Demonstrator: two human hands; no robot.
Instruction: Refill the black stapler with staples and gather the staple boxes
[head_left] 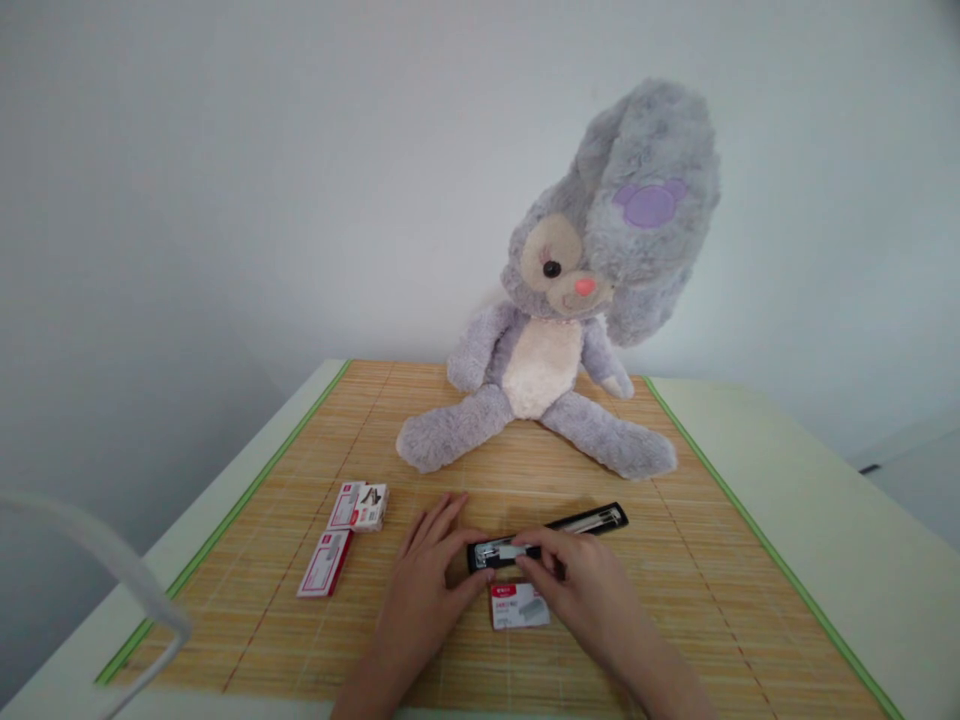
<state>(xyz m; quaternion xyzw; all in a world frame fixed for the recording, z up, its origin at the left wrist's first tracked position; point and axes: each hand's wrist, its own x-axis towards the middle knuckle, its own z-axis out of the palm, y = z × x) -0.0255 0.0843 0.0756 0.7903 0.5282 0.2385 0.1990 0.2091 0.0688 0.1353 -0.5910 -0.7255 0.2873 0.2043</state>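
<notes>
An opened black stapler (589, 521) lies slantwise on the bamboo mat, its metal inside facing up. My left hand (426, 575) rests at the stapler's left end, thumb and forefinger gripping that end while the other fingers lie stretched on the mat. Over the stapler's left half, my right hand (574, 580) pinches a pale silver strip of staples (511, 551) between thumb and forefinger. The strip is at the stapler's channel; whether it sits inside, I cannot tell. Just below the stapler is a small red and white staple box (519, 607), partly behind my right hand.
Several small red and white boxes (325, 563) lie to the left on the bamboo mat (300, 480). A grey plush rabbit (540, 370) sits at the back against the wall. A blurred white cable-like curve (131, 570) crosses the lower left.
</notes>
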